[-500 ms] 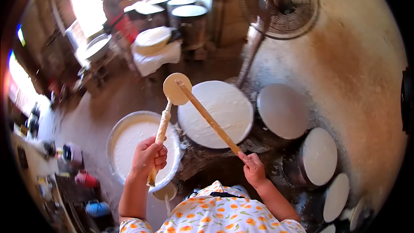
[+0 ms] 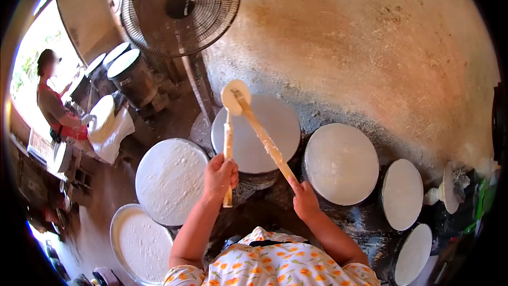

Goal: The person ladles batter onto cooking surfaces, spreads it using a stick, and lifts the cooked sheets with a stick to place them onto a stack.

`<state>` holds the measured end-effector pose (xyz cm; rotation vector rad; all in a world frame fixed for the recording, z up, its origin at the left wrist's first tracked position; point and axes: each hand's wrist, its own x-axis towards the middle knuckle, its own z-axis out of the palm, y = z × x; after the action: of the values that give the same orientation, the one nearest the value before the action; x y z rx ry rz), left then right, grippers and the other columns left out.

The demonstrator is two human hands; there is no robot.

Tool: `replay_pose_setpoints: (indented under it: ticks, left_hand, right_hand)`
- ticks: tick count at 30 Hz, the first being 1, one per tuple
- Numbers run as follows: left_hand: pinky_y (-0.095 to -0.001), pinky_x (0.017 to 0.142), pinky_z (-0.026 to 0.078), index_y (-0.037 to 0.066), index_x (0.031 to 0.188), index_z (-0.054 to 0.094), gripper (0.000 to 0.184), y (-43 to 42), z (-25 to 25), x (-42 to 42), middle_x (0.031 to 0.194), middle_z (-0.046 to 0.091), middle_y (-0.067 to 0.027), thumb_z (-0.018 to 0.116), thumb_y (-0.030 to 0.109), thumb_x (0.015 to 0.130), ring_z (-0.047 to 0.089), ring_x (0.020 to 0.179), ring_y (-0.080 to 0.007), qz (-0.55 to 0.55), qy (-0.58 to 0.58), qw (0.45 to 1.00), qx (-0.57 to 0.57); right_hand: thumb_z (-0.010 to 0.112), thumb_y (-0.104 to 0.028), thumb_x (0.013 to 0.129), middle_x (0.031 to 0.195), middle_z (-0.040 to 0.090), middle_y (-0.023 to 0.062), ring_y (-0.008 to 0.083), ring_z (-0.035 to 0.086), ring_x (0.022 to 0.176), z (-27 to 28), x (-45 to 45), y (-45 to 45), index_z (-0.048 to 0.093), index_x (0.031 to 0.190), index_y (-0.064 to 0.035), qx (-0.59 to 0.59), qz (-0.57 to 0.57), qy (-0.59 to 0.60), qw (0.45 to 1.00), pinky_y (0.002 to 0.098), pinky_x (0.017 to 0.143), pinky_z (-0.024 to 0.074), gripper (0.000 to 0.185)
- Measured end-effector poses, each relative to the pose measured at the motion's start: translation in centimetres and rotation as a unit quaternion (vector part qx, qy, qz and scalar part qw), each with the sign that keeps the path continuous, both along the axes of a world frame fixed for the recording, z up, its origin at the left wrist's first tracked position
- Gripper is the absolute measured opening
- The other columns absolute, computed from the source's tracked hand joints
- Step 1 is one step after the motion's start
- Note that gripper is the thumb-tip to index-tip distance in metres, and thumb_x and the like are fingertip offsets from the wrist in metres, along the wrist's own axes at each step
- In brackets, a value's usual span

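Wall along far and right sides: rough, a hard limit to reach. Fan far, pole dropping behind the round tops: keep tall swings off it. Co-worker far left, well apart from both tools.

Smooth round top straight ahead, behind both tools in view; can't tell height gap. Bumpy white top to left, plain pale top to right: exposed rims, narrow gaps, easy to clip with a long tool. Maybe soft-faced; treat as fragile. Tub near left, pale liquid inside, rim hard by bumpy white top: keep drips over it.

Flat stick at centre, slanting from near right to far left. Looks light, stiff, pale residue along the length, maybe slick when wet. Best held at near end. Right grip closed around that end.

Ladle at centre, left of flat stick. Thin handle, round head at far end: probably top-heavy, prone to twist. Coated, so likely slippery; firm hold low on handle, away from head. Left grip wrapped around lower handle, short stub out below fist. Stick tip lapped over round head; contact or small gap, can't tell. Open air either side of the pair; tight only at the overlap.
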<state>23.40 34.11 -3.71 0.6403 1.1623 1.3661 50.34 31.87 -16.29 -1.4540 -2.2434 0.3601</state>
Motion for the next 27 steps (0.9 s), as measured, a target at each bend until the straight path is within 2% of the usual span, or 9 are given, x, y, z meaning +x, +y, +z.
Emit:
replay_pose_setpoints:
  ticks: [7,10,12,13,14,16,20,26,27]
  left_hand:
    - [-0.0249,0.037,0.033,0.005,0.081,0.047,0.01,7.0,-7.7,4.3,0.062,0.046,-0.0023,0.047,0.009,0.09,0.04,0.042,-0.0089,-0.135,-0.007,0.991,-0.019]
    - [-0.0306,0.04,0.041,0.001,0.085,0.05,0.011,9.5,-11.3,2.8,0.058,0.049,-0.0071,0.048,0.011,0.09,0.047,0.043,-0.0163,-0.221,0.105,0.969,0.007]
    - [-0.0379,0.05,0.048,-0.001,0.103,0.055,0.021,11.1,-14.3,1.3,0.061,0.056,-0.0155,0.05,0.009,0.085,0.057,0.052,-0.0303,-0.167,0.455,0.867,0.118]
    - [-0.0426,0.061,0.052,0.0,0.121,0.051,0.041,12.1,-14.7,-0.1,0.078,0.062,-0.0212,0.051,0.009,0.081,0.062,0.069,-0.041,-0.166,0.556,0.791,0.194]
    - [-0.0426,0.061,0.052,0.0,0.121,0.051,0.041,12.8,-15.1,-1.3,0.078,0.062,-0.0212,0.051,0.009,0.081,0.062,0.069,-0.041,-0.17,0.552,0.792,0.198]
    - [-0.0444,0.061,0.051,0.002,0.125,0.048,0.043,13.0,-11.6,-2.4,0.087,0.062,-0.0197,0.053,0.012,0.083,0.062,0.072,-0.0401,-0.162,0.679,0.685,0.209]
    - [-0.0451,0.06,0.051,0.006,0.128,0.047,0.046,14.1,-5.6,-4.0,0.083,0.057,-0.015,0.056,0.017,0.084,0.061,0.066,-0.0341,-0.148,0.735,0.626,0.215]
    - [-0.0408,0.056,0.049,0.005,0.127,0.051,0.047,14.3,1.0,-5.2,0.081,0.055,-0.0129,0.062,0.011,0.081,0.059,0.065,-0.0292,-0.057,0.683,0.671,0.285]
    - [-0.0376,0.054,0.048,0.004,0.128,0.051,0.046,14.4,1.2,-5.1,0.08,0.056,-0.0107,0.061,0.01,0.084,0.058,0.062,-0.024,-0.032,0.597,0.744,0.299]
  right_hand:
    - [0.055,0.003,0.074,0.098,0.047,0.0219,0.0395,0.054,0.083,-2.0,4.9,-1.0,0.035,0.138,-0.0135,-0.096,-0.098,-0.014,0.99,0.0476,0.07,0.0483,0.069]
    - [0.057,0.002,0.073,0.097,0.047,0.0223,0.0402,0.056,0.078,-1.8,4.3,-1.9,0.036,0.138,-0.0172,-0.112,-0.146,-0.025,0.983,0.0483,0.066,0.0491,0.07]
    - [0.057,0.001,0.073,0.096,0.048,0.0213,0.0399,0.057,0.077,-1.3,3.4,-2.8,0.037,0.137,-0.0198,-0.139,-0.174,-0.045,0.974,0.0484,0.065,0.0492,0.07]
    - [0.058,0.0,0.073,0.094,0.048,0.0204,0.0396,0.057,0.076,-1.1,3.0,-2.9,0.039,0.136,-0.0223,-0.16,-0.191,-0.062,0.966,0.0485,0.065,0.0494,0.07]
    - [0.058,0.0,0.073,0.094,0.048,0.0204,0.0396,0.057,0.076,-1.1,2.6,-3.0,0.039,0.136,-0.0223,-0.16,-0.197,-0.064,0.965,0.0485,0.065,0.0494,0.07]
    - [0.059,-0.002,0.073,0.093,0.05,0.0179,0.0389,0.057,0.074,-1.2,1.9,-3.6,0.042,0.135,-0.0262,-0.127,-0.218,0.007,0.968,0.0478,0.063,0.0495,0.069]
    - [0.056,0.002,0.072,0.087,0.053,0.0164,0.0368,0.057,0.076,-1.1,0.7,-3.9,0.049,0.132,-0.0216,-0.04,-0.214,0.103,0.971,0.045,0.065,0.049,0.064]
    - [0.053,0.005,0.073,0.083,0.054,0.0169,0.0341,0.056,0.075,-1.2,-0.2,-4.9,0.051,0.13,-0.0168,-0.072,-0.229,0.151,0.959,0.0418,0.066,0.0472,0.062]
    - [0.053,0.005,0.073,0.083,0.054,0.0169,0.0341,0.056,0.075,-1.4,-0.2,-5.0,0.051,0.13,-0.0168,-0.073,-0.229,0.149,0.959,0.0418,0.066,0.0472,0.062]
